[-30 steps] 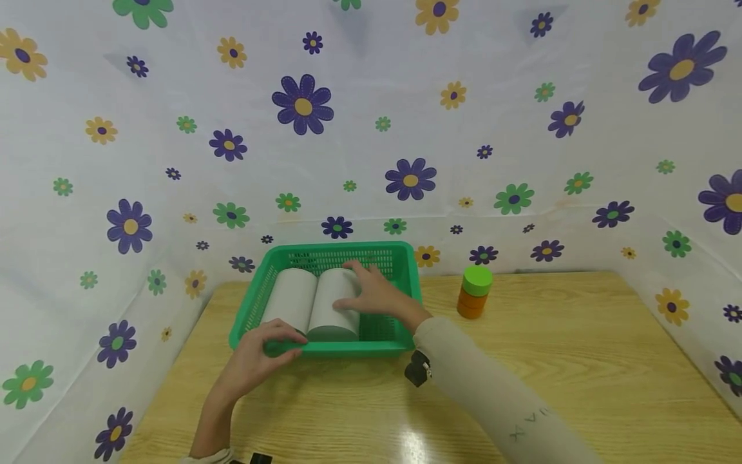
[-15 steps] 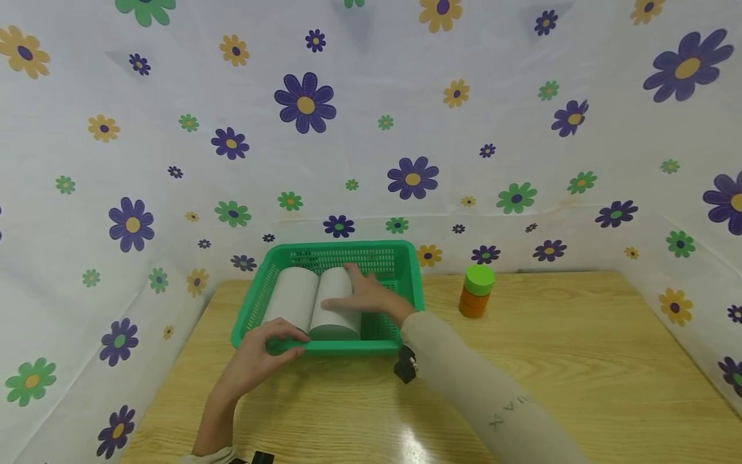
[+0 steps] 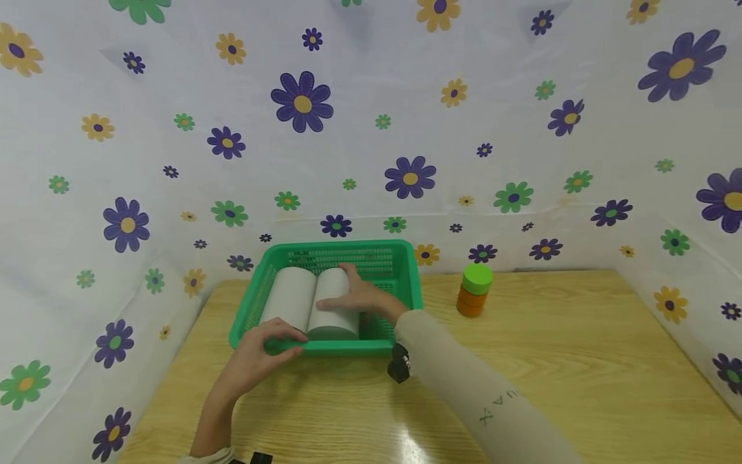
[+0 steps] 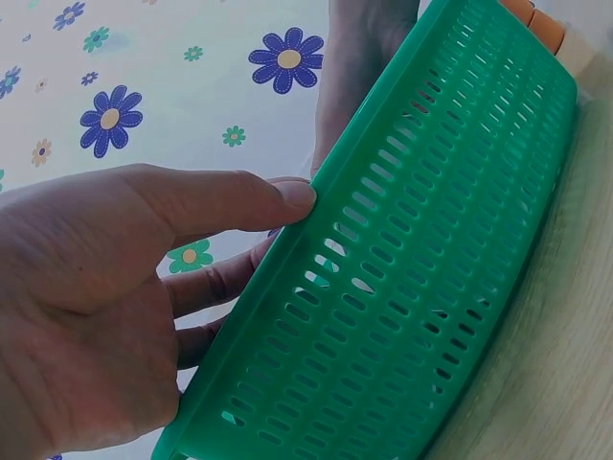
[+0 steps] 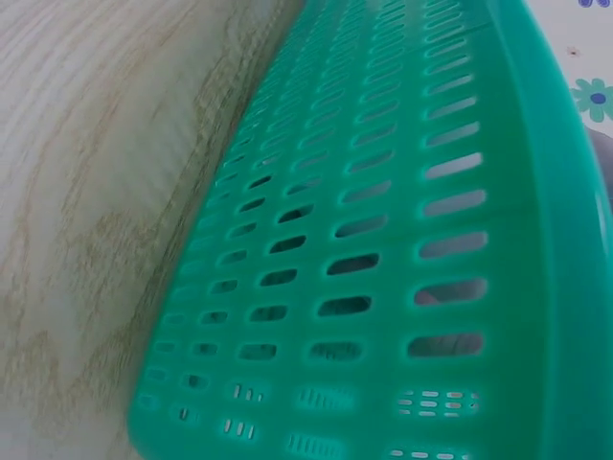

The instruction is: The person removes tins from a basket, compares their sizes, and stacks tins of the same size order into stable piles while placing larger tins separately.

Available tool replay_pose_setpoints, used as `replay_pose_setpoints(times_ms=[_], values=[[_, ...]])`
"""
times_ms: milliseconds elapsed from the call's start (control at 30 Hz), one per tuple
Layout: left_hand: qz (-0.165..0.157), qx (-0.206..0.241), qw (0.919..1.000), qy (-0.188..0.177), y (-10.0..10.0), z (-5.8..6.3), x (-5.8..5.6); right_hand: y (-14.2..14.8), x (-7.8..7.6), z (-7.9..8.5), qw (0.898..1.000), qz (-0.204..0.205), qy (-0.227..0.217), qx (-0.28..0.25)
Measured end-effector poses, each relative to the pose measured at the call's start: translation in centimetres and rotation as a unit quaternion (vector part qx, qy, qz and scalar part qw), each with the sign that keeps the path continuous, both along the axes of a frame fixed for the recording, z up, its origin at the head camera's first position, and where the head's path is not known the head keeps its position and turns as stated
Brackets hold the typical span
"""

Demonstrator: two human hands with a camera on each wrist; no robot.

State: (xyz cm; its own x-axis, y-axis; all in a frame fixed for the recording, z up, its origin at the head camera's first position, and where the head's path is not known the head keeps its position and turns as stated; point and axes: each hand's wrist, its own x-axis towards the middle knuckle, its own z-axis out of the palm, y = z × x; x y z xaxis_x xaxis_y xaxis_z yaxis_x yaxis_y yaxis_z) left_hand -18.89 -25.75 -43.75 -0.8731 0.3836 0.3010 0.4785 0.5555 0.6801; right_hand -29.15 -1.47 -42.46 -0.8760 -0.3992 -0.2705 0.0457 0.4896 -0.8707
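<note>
A green plastic basket (image 3: 371, 348) stands at the back of the wooden table with two white rolls lying side by side in it. My right hand (image 3: 364, 298) reaches in and holds the right white roll (image 3: 333, 332), thumb across its top and fingers down its right side. The left white roll (image 3: 288, 298) lies against it. My left hand (image 3: 255, 361) grips the basket's front rim; in the left wrist view the thumb (image 4: 295, 196) is at the rim and the other fingers go behind it. The right wrist view shows the slotted basket wall (image 5: 316, 259), with the right hand hidden.
An orange jar (image 3: 471, 301) with a green lid stands on the table (image 3: 556, 348), right of the basket. A white flower-patterned cloth (image 3: 371, 148) hangs behind and along the sides. The right part of the basket's floor shows beside the rolls.
My right hand has moved left over the right white roll, its thumb going further across the top, and has closed round it. The left hand and basket stay put.
</note>
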Motion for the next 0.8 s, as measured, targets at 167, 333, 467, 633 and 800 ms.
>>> replay_pose_setpoints(times_ms=[167,333,467,633,800], values=[[0.007,0.0,1.0,0.006,-0.1,-0.3,0.1,0.1,0.0,-0.3,1.0,-0.008,-0.009,-0.016],[0.005,-0.003,1.0,0.002,0.0,-0.6,-0.2,0.7,0.0,-0.5,0.999,-0.011,-0.007,-0.033],[0.006,-0.003,1.0,0.003,0.2,-0.5,-0.3,1.1,-0.1,-0.5,0.999,-0.003,0.007,-0.05],[0.01,-0.002,1.0,0.002,0.2,-0.7,-0.3,1.6,0.1,-0.3,0.998,-0.009,0.021,-0.059],[0.019,0.001,0.9997,0.012,0.0,-0.9,0.2,1.9,0.4,0.2,0.997,-0.014,0.051,-0.061]])
